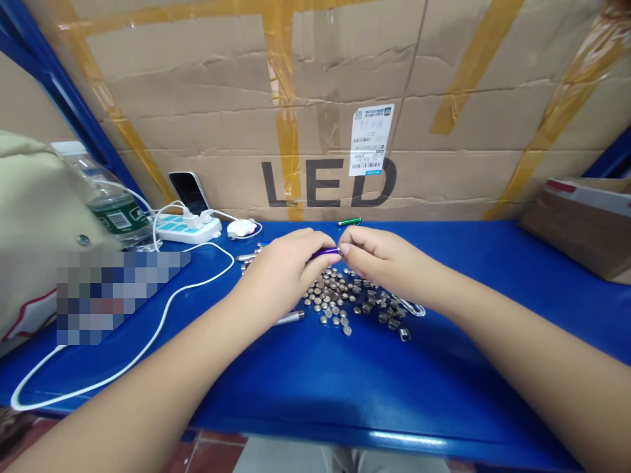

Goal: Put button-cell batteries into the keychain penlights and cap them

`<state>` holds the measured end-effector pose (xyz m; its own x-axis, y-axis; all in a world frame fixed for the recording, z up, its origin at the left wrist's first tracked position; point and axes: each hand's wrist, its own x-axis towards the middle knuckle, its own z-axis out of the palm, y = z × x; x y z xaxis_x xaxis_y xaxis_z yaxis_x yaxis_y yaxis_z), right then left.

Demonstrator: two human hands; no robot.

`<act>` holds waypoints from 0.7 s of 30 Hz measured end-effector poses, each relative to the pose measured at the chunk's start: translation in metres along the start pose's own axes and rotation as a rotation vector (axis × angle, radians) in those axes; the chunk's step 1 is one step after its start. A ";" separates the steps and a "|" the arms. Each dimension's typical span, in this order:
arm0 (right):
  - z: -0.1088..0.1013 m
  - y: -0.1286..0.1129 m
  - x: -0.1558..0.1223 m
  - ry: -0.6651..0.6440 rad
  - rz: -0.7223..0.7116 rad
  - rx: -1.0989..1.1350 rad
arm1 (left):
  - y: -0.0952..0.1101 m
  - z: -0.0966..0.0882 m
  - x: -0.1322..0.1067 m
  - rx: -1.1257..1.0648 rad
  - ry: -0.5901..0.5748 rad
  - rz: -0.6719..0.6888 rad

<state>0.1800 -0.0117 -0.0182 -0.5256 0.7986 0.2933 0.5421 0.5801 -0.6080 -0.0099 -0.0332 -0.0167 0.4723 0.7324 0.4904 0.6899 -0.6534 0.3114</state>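
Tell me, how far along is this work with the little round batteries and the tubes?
Looks done: a few silver tubes lie apart behind the left hand, though I can't be sure they're finished. In hand: the left hand and right hand both hold a purple tube. Left: a big pile of button batteries on the blue table, with one silver tube beside it.
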 end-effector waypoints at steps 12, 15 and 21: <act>-0.006 -0.005 -0.002 0.010 -0.236 -0.191 | 0.003 -0.011 -0.002 -0.830 -0.394 -0.446; -0.007 -0.007 -0.004 -0.002 -0.303 -0.172 | 0.006 -0.015 -0.002 -1.087 -0.486 -0.626; -0.005 -0.002 -0.003 -0.009 -0.222 -0.181 | 0.009 -0.006 -0.002 -0.896 -0.381 -0.606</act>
<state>0.1838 -0.0143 -0.0139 -0.6501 0.6480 0.3969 0.5211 0.7603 -0.3878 -0.0084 -0.0415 -0.0097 0.4366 0.8837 -0.1688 0.2946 0.0368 0.9549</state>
